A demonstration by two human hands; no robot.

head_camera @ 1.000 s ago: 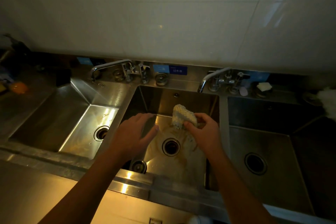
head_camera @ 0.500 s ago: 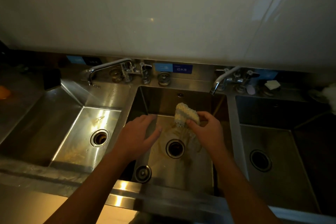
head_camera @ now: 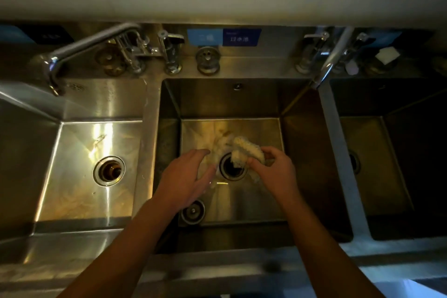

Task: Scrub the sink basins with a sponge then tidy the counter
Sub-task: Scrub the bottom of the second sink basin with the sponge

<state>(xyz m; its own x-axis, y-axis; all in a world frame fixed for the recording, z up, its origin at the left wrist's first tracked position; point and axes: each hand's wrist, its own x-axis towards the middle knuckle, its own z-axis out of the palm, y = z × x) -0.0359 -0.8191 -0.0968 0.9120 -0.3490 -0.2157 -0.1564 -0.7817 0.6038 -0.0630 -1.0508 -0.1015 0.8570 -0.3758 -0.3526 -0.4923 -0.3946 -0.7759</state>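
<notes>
Reaches both bare forearms over the front edge of the stainless-steel bench [head_camera: 72, 268] into the middle stainless-steel basin [head_camera: 229, 101] of three set side by side. Grips a pale yellow, knobbly-textured sponge [head_camera: 246, 152] in the right hand [head_camera: 275, 169], fingers [head_camera: 268, 152] and thumb clamped round it, at the right rim of the round dark drain hole [head_camera: 233, 169]; cannot tell whether the sponge touches the basin floor. Holds the left hand [head_camera: 186, 176] just left of the drain, palm down, fingers [head_camera: 200, 152] straight, close together and clamped on nothing, tips near the sponge but apart from it. Shows pale smears on the basin floor behind the drain. Partly covers, with the left wrist, a round metal strainer plug [head_camera: 193, 211] lying near the front wall of the same basin. Has the wet left basin [head_camera: 79, 201] and the dark right basin [head_camera: 377, 164] on either side, a long chrome tap [head_camera: 92, 43] swung over the left one, a second chrome tap [head_camera: 331, 58] above the right divider, and a blue label [head_camera: 223, 37] on the back ledge.
</notes>
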